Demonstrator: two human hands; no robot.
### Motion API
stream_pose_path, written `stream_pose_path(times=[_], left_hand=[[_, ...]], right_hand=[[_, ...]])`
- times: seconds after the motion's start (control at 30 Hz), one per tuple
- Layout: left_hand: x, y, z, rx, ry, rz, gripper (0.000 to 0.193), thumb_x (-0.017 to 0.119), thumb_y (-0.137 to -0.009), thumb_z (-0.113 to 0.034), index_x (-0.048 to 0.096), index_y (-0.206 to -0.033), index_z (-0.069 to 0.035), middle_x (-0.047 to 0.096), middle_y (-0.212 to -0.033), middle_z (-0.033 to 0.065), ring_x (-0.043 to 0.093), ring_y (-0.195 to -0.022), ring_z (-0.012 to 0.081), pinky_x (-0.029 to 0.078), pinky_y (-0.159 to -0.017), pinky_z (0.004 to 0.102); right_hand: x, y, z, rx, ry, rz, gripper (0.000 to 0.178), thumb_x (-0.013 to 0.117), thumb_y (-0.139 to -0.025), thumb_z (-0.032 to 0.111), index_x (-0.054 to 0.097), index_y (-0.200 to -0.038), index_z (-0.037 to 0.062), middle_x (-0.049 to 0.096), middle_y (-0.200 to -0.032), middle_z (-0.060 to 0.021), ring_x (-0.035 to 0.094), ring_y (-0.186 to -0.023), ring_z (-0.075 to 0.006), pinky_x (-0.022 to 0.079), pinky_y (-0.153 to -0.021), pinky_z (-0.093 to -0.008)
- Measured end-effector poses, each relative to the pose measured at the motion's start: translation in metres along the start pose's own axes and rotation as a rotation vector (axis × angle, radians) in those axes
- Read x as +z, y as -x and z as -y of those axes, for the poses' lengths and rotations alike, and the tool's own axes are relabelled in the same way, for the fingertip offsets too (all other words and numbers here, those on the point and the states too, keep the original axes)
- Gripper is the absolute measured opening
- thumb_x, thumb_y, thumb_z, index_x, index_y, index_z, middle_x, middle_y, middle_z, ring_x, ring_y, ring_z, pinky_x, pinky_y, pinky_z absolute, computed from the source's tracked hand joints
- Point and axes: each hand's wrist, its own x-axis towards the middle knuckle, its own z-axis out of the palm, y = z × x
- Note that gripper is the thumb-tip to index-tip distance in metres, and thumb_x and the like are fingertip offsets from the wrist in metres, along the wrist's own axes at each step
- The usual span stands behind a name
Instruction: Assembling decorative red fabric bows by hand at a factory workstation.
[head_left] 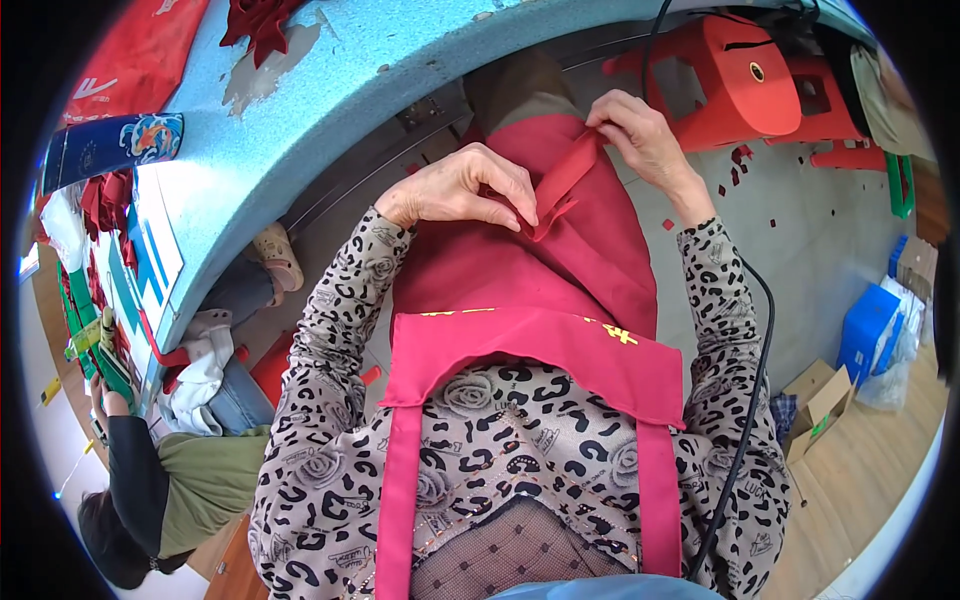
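Observation:
A strip of red fabric (568, 182) stretches slantwise between my two hands, above the lap of my dark red apron (470, 265). My left hand (468, 188) pinches its lower end between thumb and fingers, where a small folded tip sticks out. At the upper end, my right hand (640, 138) has thumb and fingertips closed on the strip. The fingers of my left hand partly hide the near end of the fabric.
A curved blue table (300, 130) arcs across the front and left, bearing a dark blue cup (125, 145) and red fabric pieces (262, 28). Red stools (730, 80) stand at right. A black cable (755, 400) runs by my right arm. Someone (205, 480) sits at left.

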Motion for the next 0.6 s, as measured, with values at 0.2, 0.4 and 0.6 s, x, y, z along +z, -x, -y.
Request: stream_pose_path(times=[0.2,0.4,0.6], left_hand=[[-0.002,0.004,0.003,-0.007,-0.017,-0.009,0.015,0.071,-0.076,-0.002,0.07,-0.09,0.0,0.069,-0.086,0.0097,0.063,-0.081,0.0192,0.05,-0.076,0.03],[-0.001,0.008,0.006,-0.02,-0.034,-0.006,0.015,0.071,-0.076,-0.004,0.071,-0.091,-0.001,0.069,-0.086,0.0086,0.063,-0.081,0.0184,0.05,-0.076,0.0293],[0.0,0.006,0.005,-0.046,-0.026,-0.007,0.015,0.072,-0.074,-0.001,0.07,-0.088,0.001,0.068,-0.085,0.01,0.062,-0.08,0.0197,0.05,-0.073,0.0303]], right_hand=[[0.001,0.007,-0.015,-0.086,0.35,0.025,0.016,0.06,-0.075,-0.006,0.059,-0.088,0.0043,0.056,-0.089,-0.0043,0.056,-0.086,-0.0228,0.045,-0.072,-0.032],[-0.007,0.002,0.004,-0.068,0.605,-0.077,0.014,0.061,-0.074,-0.004,0.061,-0.085,0.0054,0.057,-0.091,-0.0032,0.056,-0.086,-0.0219,0.045,-0.073,-0.0325],[0.009,-0.023,0.04,0.01,-0.17,-0.008,0.009,0.061,-0.078,-0.003,0.063,-0.086,0.0017,0.059,-0.092,-0.0065,0.059,-0.086,-0.023,0.048,-0.073,-0.032]])
